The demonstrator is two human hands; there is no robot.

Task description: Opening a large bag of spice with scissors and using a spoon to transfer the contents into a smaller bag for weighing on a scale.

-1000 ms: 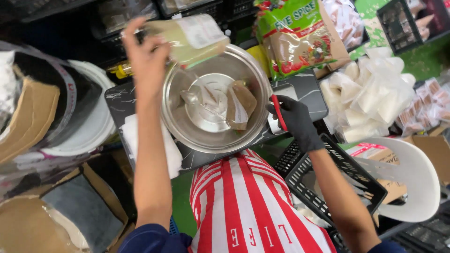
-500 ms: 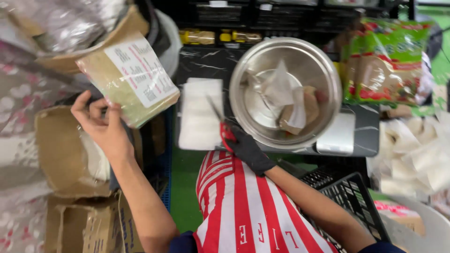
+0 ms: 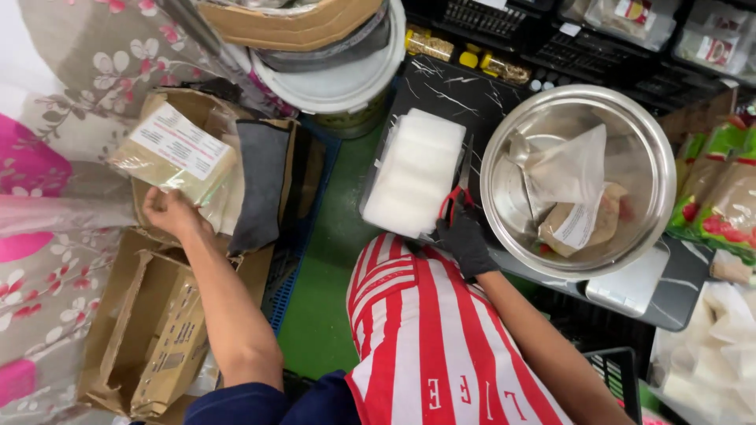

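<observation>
Left hand (image 3: pixel 169 212) has carried the labelled packet (image 3: pixel 173 153) lower-left over the cardboard box (image 3: pixel 260 157); grip closed on it; long axis runs upper-left to lower-right; gloved right hand (image 3: pixel 465 236) closed on red-handled tool (image 3: pixel 453 201).

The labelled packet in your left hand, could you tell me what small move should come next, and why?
Probably lower the labelled packet into the open cardboard box and let go. The left hand holds it right over that box, far from the steel bowl, while the gloved right hand grips a red-handled tool.
</observation>
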